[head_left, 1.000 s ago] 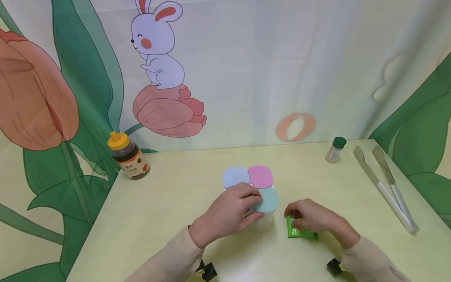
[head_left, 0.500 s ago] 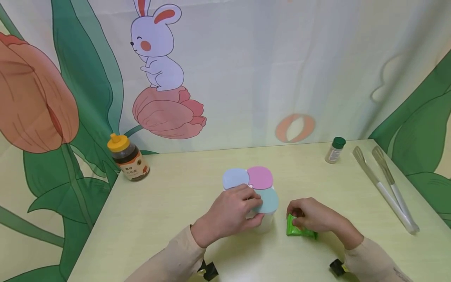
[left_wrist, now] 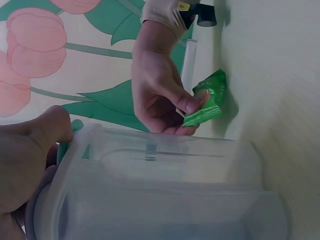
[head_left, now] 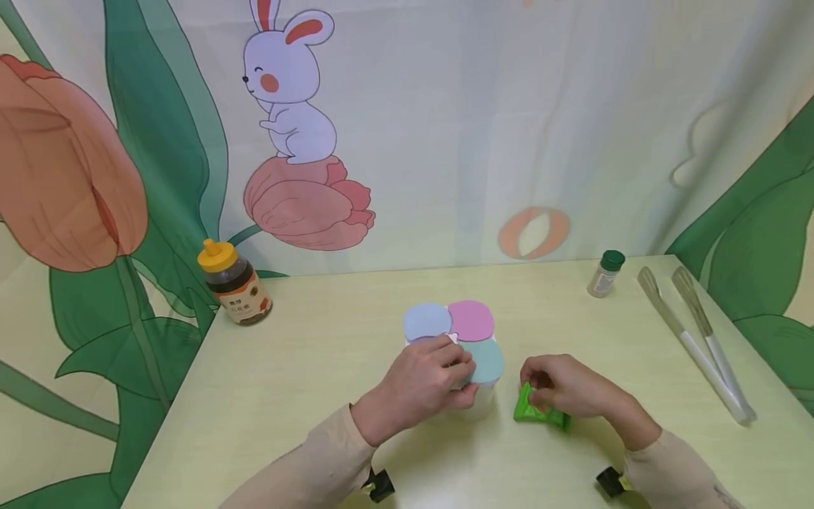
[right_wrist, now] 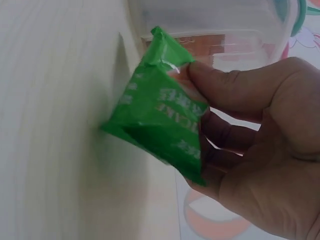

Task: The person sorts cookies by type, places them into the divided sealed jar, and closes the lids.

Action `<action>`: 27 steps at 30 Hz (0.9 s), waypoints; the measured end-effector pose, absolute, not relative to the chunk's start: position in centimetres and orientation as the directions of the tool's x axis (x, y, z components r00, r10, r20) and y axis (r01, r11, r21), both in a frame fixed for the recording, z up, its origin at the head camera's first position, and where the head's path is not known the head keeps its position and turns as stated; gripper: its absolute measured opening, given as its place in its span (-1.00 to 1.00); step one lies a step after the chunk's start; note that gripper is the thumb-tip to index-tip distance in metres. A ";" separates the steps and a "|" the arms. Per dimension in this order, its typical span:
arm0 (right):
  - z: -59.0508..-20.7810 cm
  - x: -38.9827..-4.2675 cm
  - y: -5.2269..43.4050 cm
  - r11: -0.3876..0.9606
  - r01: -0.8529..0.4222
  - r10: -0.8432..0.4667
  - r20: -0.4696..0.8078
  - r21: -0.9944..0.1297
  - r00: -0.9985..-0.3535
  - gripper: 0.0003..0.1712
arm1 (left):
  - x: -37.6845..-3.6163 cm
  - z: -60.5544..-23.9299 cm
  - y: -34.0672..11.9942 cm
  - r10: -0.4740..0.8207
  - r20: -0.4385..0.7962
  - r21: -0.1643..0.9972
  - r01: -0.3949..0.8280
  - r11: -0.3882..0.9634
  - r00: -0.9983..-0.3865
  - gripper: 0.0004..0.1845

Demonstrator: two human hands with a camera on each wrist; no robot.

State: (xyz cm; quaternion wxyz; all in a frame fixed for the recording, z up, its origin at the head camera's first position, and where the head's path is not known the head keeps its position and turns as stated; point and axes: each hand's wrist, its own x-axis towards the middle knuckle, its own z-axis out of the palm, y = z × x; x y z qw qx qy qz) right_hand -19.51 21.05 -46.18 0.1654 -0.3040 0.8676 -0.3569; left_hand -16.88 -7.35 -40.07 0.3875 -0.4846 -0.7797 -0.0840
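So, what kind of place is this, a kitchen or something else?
Probably a staged tabletop set, not a real kitchen: a printed rabbit-and-tulip backdrop hangs behind a plain pale table, which carries a few props, such as a honey bottle, a spice jar and tongs.

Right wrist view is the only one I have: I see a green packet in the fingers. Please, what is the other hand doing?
Observer: The left hand grips the near lid of a clear plastic container that has four round lids.
Operator: Which colours are the lids?
Observer: I see blue, pink and teal; the fourth is hidden under the left hand.
Operator: Is the green packet lifted from the table?
Observer: Partly. The right hand pinches the green packet and tilts it; one corner touches the table.
Operator: What stands at the far right?
Observer: A small bottle with a green cap, and tongs beside it.
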 end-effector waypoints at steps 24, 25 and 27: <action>-44.7 -19.2 21.6 0.462 -0.518 -0.604 0.173 -0.720 -0.778 -0.81 | -17.1 -39.5 -7.6 0.584 0.740 0.005 0.870 0.494 -0.335 -0.93; -44.5 -19.2 21.6 0.455 -0.526 -0.599 0.190 -0.718 -0.778 -0.80 | -17.1 -39.5 -7.7 0.580 0.739 0.019 0.872 0.489 -0.342 -0.93; -44.2 -19.1 21.6 0.446 -0.540 -0.589 0.220 -0.714 -0.777 -0.79 | -17.2 -39.6 -7.7 0.576 0.737 0.045 0.876 0.480 -0.354 -0.94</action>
